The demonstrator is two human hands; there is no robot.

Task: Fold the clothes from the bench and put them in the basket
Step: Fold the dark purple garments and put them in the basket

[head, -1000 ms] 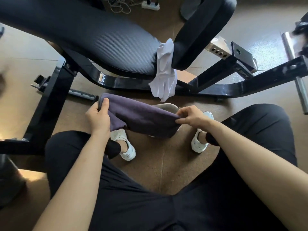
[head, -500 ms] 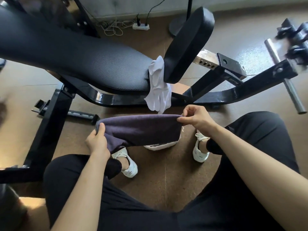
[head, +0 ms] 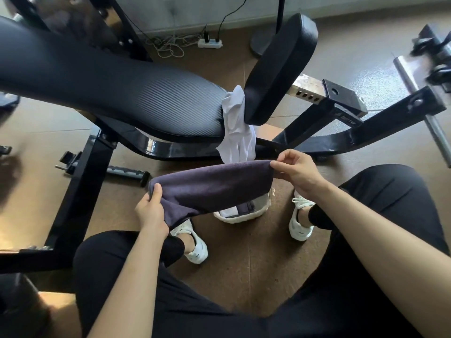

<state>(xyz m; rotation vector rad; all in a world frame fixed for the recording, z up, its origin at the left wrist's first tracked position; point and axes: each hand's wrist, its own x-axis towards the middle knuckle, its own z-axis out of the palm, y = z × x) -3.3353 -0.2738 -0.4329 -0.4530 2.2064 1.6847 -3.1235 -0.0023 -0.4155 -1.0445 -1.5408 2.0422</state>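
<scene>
A folded dark purple garment (head: 212, 186) hangs stretched between my two hands above the floor. My left hand (head: 151, 211) grips its left end with the thumb on top. My right hand (head: 296, 172) pinches its right top corner. Under the garment stands a white woven basket (head: 244, 215), mostly hidden, with folded cloth inside. A white garment (head: 235, 128) hangs from the gap between the black bench seat (head: 109, 86) and the upright pad (head: 278, 71).
The bench's black steel frame (head: 80, 191) runs along the left and back. A metal bar (head: 422, 103) lies at the right. A power strip (head: 210, 42) and cables lie by the wall. My legs and white shoes flank the basket.
Both hands have lifted the purple garment and held it flatter. The view has tilted up, so the basket under the garment now shows.
</scene>
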